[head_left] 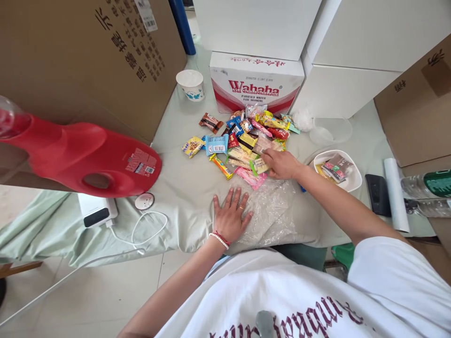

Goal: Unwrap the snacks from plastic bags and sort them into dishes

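Observation:
My left hand (pixel 230 215) lies flat with fingers spread on the pale green cloth, at the left edge of a crumpled clear plastic bag (pixel 273 213). My right hand (pixel 283 164) reaches into the near side of a heap of wrapped snacks. Its fingers close on a small pale green and cream snack packet (pixel 260 165). Around it lie a pink packet (pixel 251 177), a yellow-orange bar (pixel 221 167), a light blue packet (pixel 216 145) and several other wrapped snacks. The undersides of the right fingers are hidden.
A Wahaha carton (pixel 257 84) stands behind the heap, a paper cup (pixel 191 85) to its left. On the right are a white tub (pixel 354 180) holding packets, a clear lid (pixel 333 130) and a black phone (pixel 377 193). A red jug (pixel 95 159) and a cabled white device (pixel 97 210) are at left.

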Demonstrator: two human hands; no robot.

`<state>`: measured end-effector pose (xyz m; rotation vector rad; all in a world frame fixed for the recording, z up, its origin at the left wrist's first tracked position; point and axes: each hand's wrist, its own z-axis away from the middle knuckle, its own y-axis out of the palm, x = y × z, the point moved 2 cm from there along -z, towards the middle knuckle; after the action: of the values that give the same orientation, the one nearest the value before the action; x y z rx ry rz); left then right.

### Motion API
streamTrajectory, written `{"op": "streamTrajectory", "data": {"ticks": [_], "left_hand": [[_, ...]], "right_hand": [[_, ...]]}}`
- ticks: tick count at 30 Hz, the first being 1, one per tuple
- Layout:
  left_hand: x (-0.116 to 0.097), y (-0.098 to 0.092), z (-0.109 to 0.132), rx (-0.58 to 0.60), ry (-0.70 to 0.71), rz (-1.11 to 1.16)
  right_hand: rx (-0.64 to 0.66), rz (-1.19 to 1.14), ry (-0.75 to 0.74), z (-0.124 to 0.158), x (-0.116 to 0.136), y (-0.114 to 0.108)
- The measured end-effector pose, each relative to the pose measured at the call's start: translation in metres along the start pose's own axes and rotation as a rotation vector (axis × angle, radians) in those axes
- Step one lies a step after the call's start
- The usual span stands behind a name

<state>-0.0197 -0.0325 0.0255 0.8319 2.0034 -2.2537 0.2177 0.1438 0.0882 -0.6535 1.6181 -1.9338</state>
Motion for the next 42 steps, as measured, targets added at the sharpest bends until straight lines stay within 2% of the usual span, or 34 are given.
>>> {"op": "streamTrajectory", "data": {"ticks": [2, 7, 13, 18, 22, 25, 27, 30, 32, 34, 37, 42], "left_hand": [[0.000, 0.000, 0.000, 0.001, 0.003, 0.003], [0.000, 0.001, 0.001, 0.003, 0.007, -0.011], [0.000, 0.002, 0.001, 0.018, 0.020, -0.111], [-0.001, 0.002, 0.001, 0.020, 0.009, -0.180], [-0.001, 0.001, 0.002, 0.002, 0.014, -0.188], [-0.002, 0.001, 0.002, -0.009, 0.014, -0.186], [-0.004, 0.003, 0.002, -0.013, 0.014, -0.184], [-0.010, 0.005, 0.000, -0.009, 0.018, -0.176], [-0.013, 0.006, -0.001, -0.004, 0.027, -0.170], [-0.011, 0.005, -0.002, 0.005, 0.041, -0.168], [0.002, 0.000, -0.001, 0.019, 0.055, -0.166], [0.031, -0.014, 0.007, 0.042, 0.064, -0.171]], "right_hand": [[0.001, -0.002, -0.016, 0.003, -0.001, 0.004], [-0.058, 0.022, 0.165, -0.003, -0.027, -0.003], [0.150, 0.052, 0.011, -0.022, -0.036, -0.013], [0.218, 0.125, 0.135, -0.026, -0.022, -0.019], [0.182, 0.122, 0.321, 0.003, -0.001, -0.040], [0.045, 0.034, 0.521, 0.048, 0.018, -0.061], [-0.033, -0.127, 0.586, 0.077, 0.041, -0.064], [0.052, -0.388, 0.566, 0.107, 0.088, -0.040], [0.152, -0.409, 0.590, 0.118, 0.116, -0.012], [0.209, -0.350, 0.651, 0.127, 0.132, 0.014], [0.222, -0.334, 0.717, 0.138, 0.133, 0.038], [0.203, -0.427, 0.711, 0.147, 0.122, 0.040]]}}
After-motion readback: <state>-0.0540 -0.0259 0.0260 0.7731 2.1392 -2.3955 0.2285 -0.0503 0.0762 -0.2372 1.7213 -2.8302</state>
